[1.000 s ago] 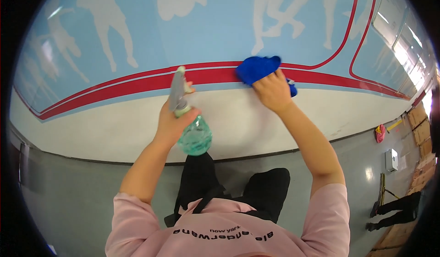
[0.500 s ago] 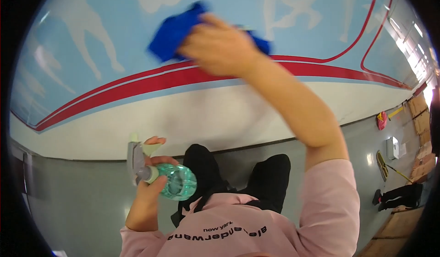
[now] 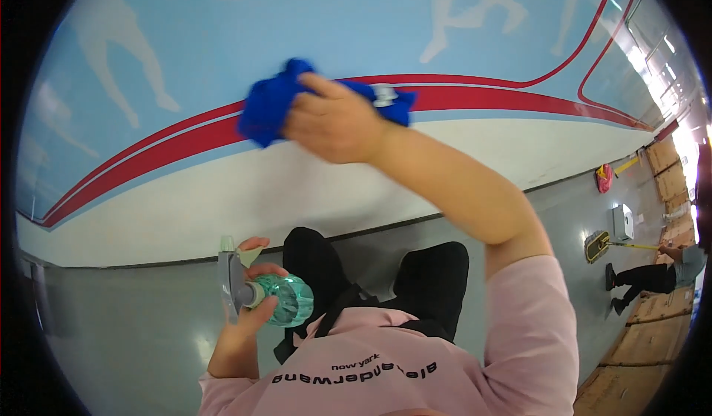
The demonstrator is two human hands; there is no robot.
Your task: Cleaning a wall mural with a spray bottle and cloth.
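My right hand point(image 3: 334, 123) grips a blue cloth point(image 3: 268, 108), bunched under the fingers and pressed flat to the painted wall. It lies over the red stripe point(image 3: 193, 138) that runs between the light blue upper part and the white lower part. Low on the left, my left hand point(image 3: 256, 316) is wrapped round the neck of a spray bottle point(image 3: 291, 301). The bottle is clear green with a grey spray head point(image 3: 231, 279), tilted on its side, its nozzle toward the wall. Some fingers are near the pale trigger.
The wall point(image 3: 311, 193) meets a grey floor point(image 3: 148, 327) close before my knees. At the right, a person point(image 3: 645, 279) holds a flat mop point(image 3: 597, 246). Near them are a white box point(image 3: 623, 222), a red and yellow bag point(image 3: 604, 179) and stacked cardboard boxes point(image 3: 641, 349).
My right hand and the cloth have moved down the wall, from the blue area onto the red stripe. The bottle has shifted slightly. The person at the right has come further into view.
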